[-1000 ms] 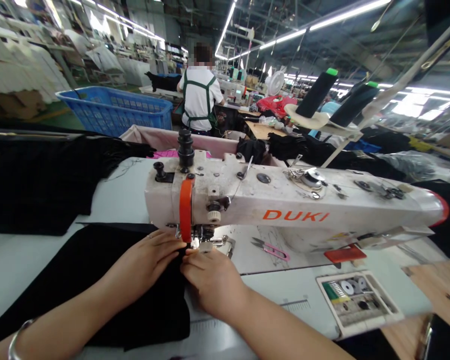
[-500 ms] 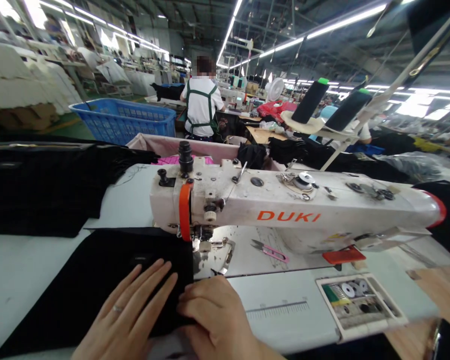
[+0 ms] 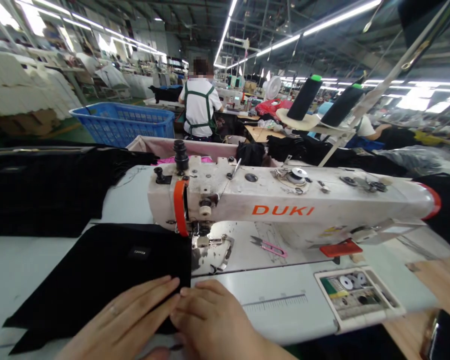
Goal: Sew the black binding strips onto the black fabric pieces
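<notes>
A black fabric piece (image 3: 97,280) with a small dark label (image 3: 139,252) lies on the pale table, its right edge under the head of a DUKI sewing machine (image 3: 285,210). My left hand (image 3: 123,320) rests flat on the near part of the fabric, fingers stretched out and close together. Beside it my right hand (image 3: 213,320) is closed, with curled fingers on the fabric's right edge, just in front of the needle area. The two hands' fingertips almost meet. The presser foot is partly hidden by the machine head.
Pink-handled thread snips (image 3: 269,247) lie on the machine bed. A bobbin tray (image 3: 360,300) is set into the table at right. A black fabric stack (image 3: 41,192) lies at left. Behind stand thread cones (image 3: 304,99), a blue basket (image 3: 123,120) and a person (image 3: 199,105) facing away.
My left hand has slid toward my right hand and nearer to me, uncovering the label. The fabric's near left corner now shows a second layer below it. The view has shifted slightly.
</notes>
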Demonstrator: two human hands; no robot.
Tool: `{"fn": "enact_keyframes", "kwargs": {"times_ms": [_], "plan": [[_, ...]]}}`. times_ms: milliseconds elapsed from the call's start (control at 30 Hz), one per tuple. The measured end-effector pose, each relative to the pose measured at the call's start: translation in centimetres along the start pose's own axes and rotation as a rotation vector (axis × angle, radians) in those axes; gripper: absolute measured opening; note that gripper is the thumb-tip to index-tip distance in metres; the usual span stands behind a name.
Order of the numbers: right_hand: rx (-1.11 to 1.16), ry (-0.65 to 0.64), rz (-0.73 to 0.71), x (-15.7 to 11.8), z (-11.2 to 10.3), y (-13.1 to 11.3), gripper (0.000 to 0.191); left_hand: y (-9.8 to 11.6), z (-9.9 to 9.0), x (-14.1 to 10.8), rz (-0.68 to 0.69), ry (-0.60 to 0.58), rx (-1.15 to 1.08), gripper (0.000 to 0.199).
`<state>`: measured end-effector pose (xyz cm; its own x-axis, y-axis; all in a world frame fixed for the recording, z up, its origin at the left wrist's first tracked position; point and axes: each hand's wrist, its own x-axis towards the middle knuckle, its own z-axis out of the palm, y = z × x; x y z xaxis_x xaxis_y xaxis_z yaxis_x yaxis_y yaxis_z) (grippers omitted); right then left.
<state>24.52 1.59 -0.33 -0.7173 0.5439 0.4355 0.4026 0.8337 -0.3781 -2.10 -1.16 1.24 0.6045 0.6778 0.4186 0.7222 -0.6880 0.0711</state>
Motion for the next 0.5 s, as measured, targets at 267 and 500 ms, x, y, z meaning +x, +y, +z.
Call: {"fn": "enact_keyframes", "kwargs": {"times_ms": [267, 500], "plan": [[-0.275, -0.044, 0.293, 0.7, -7.1, 4.2, 0.032, 0.4, 2.0, 0.3, 0.076, -0.126, -0.011, 0.047], [-0.351, -0.008, 0.335, 4.9, -4.2, 6.1, 0.005, 1.3, 3.2, 0.9, -0.158, -0.015, -0.133, 0.033]]}}
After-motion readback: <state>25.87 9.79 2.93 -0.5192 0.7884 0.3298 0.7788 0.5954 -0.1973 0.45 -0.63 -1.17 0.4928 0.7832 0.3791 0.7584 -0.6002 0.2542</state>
